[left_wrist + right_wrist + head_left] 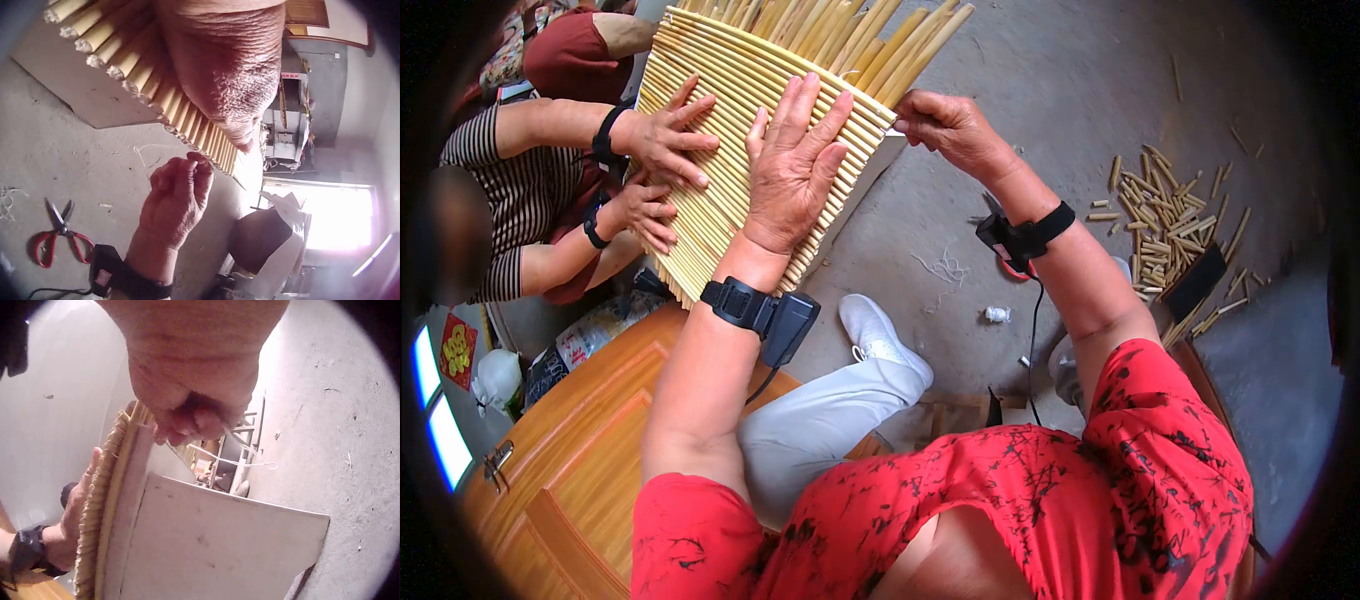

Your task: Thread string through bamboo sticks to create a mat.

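Note:
A mat of thin yellow stalks (715, 62) laid side by side rests over a white board (225, 540). My left hand (790, 185) lies on it with fingers straight and spread; its palm side (231, 69) covers part of the stalks (128, 59) in the left wrist view. At the mat's near right corner, my right hand (952, 132) has its fingers curled, thumb against forefinger. White string (247, 464) trails from the right hand (194, 387), beside the mat's bound edge (94, 519). The pinched part is hidden by the fingers.
Another person's two hands (668, 142) lie on the mat's left part. Longer stalks (910, 55) stick out beyond its far edge. Red-handled scissors (61, 230), loose string (943, 267) and a pile of short stalk pieces (1165, 215) are on the floor. A wooden door panel (590, 440) lies lower left.

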A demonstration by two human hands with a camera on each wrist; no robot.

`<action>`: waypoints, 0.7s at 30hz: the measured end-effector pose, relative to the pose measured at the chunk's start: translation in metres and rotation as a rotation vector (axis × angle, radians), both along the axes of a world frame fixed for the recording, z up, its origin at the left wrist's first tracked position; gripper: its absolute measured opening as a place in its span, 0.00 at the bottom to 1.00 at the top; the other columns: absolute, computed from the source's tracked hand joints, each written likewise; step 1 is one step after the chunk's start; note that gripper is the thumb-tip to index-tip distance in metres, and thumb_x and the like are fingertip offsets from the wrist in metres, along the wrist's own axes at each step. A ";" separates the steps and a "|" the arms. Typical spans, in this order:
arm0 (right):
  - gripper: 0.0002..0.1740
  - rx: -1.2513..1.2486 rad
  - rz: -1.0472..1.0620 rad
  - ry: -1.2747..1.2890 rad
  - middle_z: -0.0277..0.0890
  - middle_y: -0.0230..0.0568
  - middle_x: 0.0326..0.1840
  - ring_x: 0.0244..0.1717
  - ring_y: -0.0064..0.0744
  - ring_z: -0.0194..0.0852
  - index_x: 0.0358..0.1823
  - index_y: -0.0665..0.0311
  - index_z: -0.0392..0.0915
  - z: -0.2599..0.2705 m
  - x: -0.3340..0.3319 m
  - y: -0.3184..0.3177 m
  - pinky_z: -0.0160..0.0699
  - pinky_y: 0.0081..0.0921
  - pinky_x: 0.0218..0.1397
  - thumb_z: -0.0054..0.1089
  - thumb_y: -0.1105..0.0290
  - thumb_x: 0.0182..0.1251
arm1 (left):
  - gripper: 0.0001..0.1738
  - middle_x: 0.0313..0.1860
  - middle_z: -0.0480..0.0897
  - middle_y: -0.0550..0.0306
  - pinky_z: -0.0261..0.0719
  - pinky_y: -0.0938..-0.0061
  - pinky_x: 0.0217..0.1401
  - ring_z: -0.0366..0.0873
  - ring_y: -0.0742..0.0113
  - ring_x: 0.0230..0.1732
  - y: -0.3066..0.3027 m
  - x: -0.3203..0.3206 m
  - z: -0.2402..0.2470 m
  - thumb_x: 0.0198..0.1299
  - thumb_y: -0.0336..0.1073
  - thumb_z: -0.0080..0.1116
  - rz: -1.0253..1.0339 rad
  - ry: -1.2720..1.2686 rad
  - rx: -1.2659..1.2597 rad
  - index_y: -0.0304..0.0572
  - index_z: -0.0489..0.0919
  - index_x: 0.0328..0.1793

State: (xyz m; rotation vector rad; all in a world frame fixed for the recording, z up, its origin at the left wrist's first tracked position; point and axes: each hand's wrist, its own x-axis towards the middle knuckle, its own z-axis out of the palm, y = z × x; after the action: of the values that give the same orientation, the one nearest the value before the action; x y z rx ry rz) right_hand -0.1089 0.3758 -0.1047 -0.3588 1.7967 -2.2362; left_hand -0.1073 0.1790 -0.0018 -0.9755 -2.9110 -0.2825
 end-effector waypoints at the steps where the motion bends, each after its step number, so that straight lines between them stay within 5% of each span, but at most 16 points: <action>1: 0.06 -0.039 0.022 -0.027 0.76 0.29 0.29 0.27 0.18 0.67 0.38 0.64 0.77 0.000 0.000 0.000 0.70 0.18 0.31 0.56 0.70 0.61 | 0.21 0.65 0.65 0.55 0.49 0.57 0.66 0.58 0.57 0.67 0.001 -0.002 0.001 0.60 0.48 0.49 0.000 0.021 0.037 0.61 0.73 0.60; 4: 0.07 -0.061 0.040 -0.045 0.75 0.28 0.28 0.27 0.18 0.67 0.38 0.64 0.77 0.001 -0.002 0.001 0.69 0.17 0.30 0.56 0.70 0.61 | 0.19 0.58 0.73 0.58 0.57 0.65 0.61 0.65 0.60 0.60 0.011 -0.004 0.004 0.52 0.45 0.60 0.051 0.066 0.125 0.59 0.80 0.52; 10: 0.08 -0.100 0.118 -0.127 0.74 0.28 0.26 0.27 0.17 0.66 0.38 0.63 0.78 -0.006 -0.010 0.002 0.67 0.16 0.29 0.57 0.67 0.61 | 0.18 0.53 0.75 0.62 0.61 0.71 0.56 0.69 0.64 0.53 0.016 -0.003 0.003 0.44 0.44 0.66 0.143 0.043 0.235 0.57 0.83 0.44; 21: 0.11 -0.150 0.154 -0.192 0.76 0.30 0.27 0.27 0.18 0.69 0.41 0.60 0.80 -0.009 -0.021 -0.003 0.69 0.17 0.28 0.60 0.65 0.59 | 0.21 0.63 0.67 0.52 0.54 0.58 0.65 0.60 0.53 0.66 0.010 -0.007 -0.002 0.49 0.49 0.62 0.155 0.038 0.196 0.59 0.80 0.51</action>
State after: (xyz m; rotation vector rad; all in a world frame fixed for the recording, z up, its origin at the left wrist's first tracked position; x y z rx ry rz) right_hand -0.1300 0.3729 -0.1136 -0.2892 1.4606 -2.2192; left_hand -0.1142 0.1890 -0.0033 -0.7150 -2.8366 -0.5210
